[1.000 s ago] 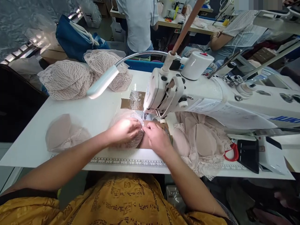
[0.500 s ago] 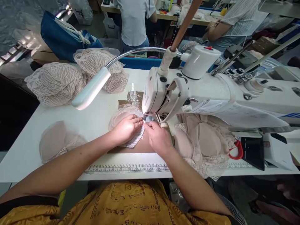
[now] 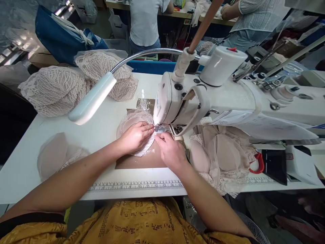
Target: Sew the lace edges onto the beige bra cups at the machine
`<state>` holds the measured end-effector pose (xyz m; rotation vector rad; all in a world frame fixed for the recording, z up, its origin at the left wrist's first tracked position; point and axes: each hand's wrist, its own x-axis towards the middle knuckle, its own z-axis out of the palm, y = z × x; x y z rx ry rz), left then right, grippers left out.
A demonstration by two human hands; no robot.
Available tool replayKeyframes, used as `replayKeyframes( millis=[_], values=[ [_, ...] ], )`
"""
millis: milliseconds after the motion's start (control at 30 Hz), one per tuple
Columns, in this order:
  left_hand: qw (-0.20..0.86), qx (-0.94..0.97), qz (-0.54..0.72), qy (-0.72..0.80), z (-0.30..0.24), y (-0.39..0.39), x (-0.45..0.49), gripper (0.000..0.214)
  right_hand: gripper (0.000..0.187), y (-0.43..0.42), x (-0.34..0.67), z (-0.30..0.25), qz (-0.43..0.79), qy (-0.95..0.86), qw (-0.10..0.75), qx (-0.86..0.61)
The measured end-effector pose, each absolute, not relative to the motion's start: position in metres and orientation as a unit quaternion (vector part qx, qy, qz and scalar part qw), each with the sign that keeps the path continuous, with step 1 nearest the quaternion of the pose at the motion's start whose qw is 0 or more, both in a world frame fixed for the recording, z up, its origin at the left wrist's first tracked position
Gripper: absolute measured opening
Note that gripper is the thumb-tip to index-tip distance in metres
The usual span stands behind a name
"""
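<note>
Under the needle of the white sewing machine (image 3: 167,98) lies a beige lace bra cup (image 3: 124,127), partly covered by my fingers. My left hand (image 3: 137,135) rests on it with fingers stretched flat and close together, tips right beside the presser foot (image 3: 157,128). Just right and in front of the foot, my right hand (image 3: 170,147) is closed, thumb and forefinger pinched at the cup's edge. The pinched bit itself is mostly hidden. Brown tape or board (image 3: 142,162) covers the table beneath the cup.
A lamp (image 3: 92,98) on a bendy arm hangs at left. Piles of lace cups (image 3: 54,89) lie behind it, a single cup (image 3: 52,156) nearer. To the right are beige bras (image 3: 223,152), red-handled scissors (image 3: 259,163) and a phone-like black slab (image 3: 274,166). A ruler strip (image 3: 137,185) runs along the front edge.
The lace cup has shifted a little away from me under the foot, and less of its near edge shows. Both hands stay close to the needle. The camera view has moved slightly.
</note>
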<state>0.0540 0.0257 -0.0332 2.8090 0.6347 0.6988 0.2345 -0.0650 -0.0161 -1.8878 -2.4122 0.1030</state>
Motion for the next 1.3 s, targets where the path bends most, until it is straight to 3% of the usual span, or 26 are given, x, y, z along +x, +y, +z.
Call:
replayKeyframes(
  millis=[533, 733, 833, 1033, 1167, 1300],
  values=[
    [0.062, 0.922, 0.098, 0.368, -0.025, 0.016, 0.051, 0.047, 0.039, -0.061, 0.239, -0.028, 0.048, -0.767, 0.157, -0.621],
    [0.099, 0.885, 0.047, 0.452, 0.010, -0.008, 0.014, 0.046, 0.036, -0.063, 0.244, -0.033, 0.017, -0.779, 0.201, -0.594],
    [0.094, 0.863, 0.076, 0.490, 0.027, -0.028, -0.036, 0.044, 0.036, -0.063, 0.247, -0.036, 0.010, -0.791, 0.209, -0.575],
    [0.012, 0.646, 0.140, 0.751, 0.008, -0.065, -0.156, 0.033, 0.036, -0.061, 0.250, -0.042, 0.015, -0.788, 0.198, -0.583],
    [0.027, 0.615, 0.183, 0.766, -0.014, -0.091, -0.186, 0.026, 0.037, -0.061, 0.250, -0.041, 0.046, -0.779, 0.208, -0.590],
    [0.044, 0.619, 0.260, 0.740, -0.005, -0.117, -0.176, 0.023, 0.034, -0.074, 0.244, -0.017, 0.139, -0.756, 0.284, -0.573]
  ],
)
